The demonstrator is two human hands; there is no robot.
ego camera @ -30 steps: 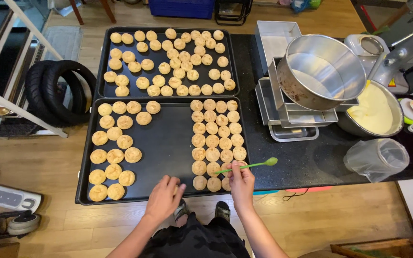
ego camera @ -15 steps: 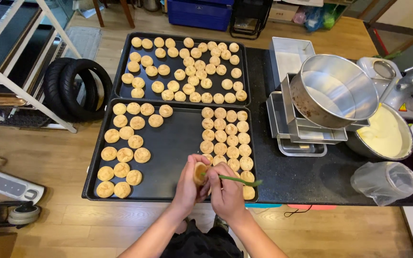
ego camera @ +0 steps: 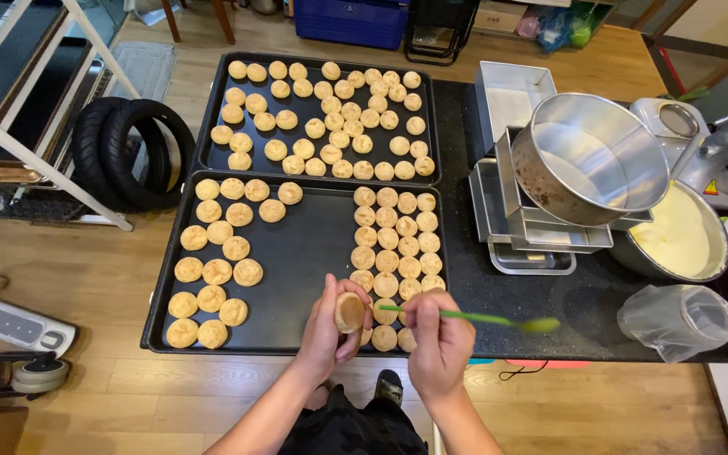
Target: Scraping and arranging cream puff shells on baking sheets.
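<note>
From my head camera, looking down: my left hand (ego camera: 323, 324) has its grip closed around one small round golden pastry puff (ego camera: 349, 312). I hold it up over the near edge of the near black baking tray (ego camera: 297, 253), with its flat side turned toward my other hand.

My right hand (ego camera: 440, 341) is pinched shut on a long thin green plastic spoon (ego camera: 482, 318). The spoon lies sideways, almost flat. Its thin handle end points left, at the puff, and looks to be touching it or just beside it. Its bowl end sticks out to the right, over the dark worktop (ego camera: 566, 303).

So the puff is just to the left of my right hand, and my two hands are close together.

More puffs sit in rows on the tray under my hands, and on the far black tray (ego camera: 318, 59) too. Well off to the right is a metal bowl of pale cream (ego camera: 680, 236), beside a clear plastic cup (ego camera: 676, 320).
</note>
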